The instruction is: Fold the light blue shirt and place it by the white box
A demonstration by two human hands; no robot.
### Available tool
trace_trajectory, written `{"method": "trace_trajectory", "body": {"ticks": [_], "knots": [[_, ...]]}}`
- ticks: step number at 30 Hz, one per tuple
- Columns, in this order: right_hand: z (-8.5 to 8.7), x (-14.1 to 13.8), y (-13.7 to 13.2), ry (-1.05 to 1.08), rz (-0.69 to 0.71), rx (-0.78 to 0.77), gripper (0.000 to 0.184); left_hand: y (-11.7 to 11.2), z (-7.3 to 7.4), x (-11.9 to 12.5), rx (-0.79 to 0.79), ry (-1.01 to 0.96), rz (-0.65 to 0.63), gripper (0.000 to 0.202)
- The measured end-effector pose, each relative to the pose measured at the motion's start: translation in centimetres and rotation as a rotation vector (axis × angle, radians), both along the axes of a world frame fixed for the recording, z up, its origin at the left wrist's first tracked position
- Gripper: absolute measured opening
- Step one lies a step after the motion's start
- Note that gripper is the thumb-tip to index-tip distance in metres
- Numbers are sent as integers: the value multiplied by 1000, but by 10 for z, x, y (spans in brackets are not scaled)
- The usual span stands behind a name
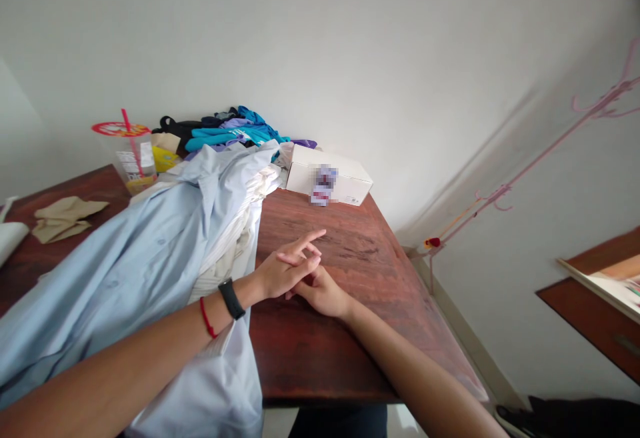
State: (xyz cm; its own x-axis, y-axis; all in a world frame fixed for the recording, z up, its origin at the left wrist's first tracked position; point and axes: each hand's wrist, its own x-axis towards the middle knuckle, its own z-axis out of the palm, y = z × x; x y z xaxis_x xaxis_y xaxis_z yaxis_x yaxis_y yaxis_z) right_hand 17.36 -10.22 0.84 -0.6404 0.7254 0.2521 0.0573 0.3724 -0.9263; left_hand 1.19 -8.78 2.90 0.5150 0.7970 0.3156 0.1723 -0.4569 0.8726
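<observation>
My left hand lies over my right hand on the bare wood of the brown table, near its middle. The left fingers are stretched out and spread, pointing right, and hold nothing. A black band and a red string sit on the left wrist. My right hand rests palm down under the left one; most of its fingers are covered, and nothing shows in it. A light blue shirt sprawls just left of both hands, over a pile of white cloth.
A white box stands at the table's far edge. Behind the shirt lie crumpled teal, purple and black clothes, a plastic cup with a red straw, and a tan cloth at left. A pink hanger rack leans on the right wall.
</observation>
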Motion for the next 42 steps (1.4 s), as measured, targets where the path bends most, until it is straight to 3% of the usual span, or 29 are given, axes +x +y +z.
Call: {"method": "trace_trajectory", "body": {"ticks": [4,6,11,15,21,27,35,42], "knots": [[5,9,4,-136,-168,426,53,5,-4,2,55,32,35,63],[6,13,7,-186,-236,509,60,7,-5,3,37,14,58,67],[6,15,8,-243,-299,575,75,12,-6,5,-62,-39,167,79],[5,13,4,-469,-252,619,93,16,-8,4,-152,-74,197,87],[2,9,-2,-664,-198,697,108,16,-6,3,46,-4,255,70],[-1,10,-2,-679,-205,763,111,16,-5,2,82,24,257,60],[-9,5,-4,-673,-318,820,105,13,-2,2,54,41,220,65],[-7,4,-5,-701,-325,850,109,11,-4,4,-18,74,149,68]]}}
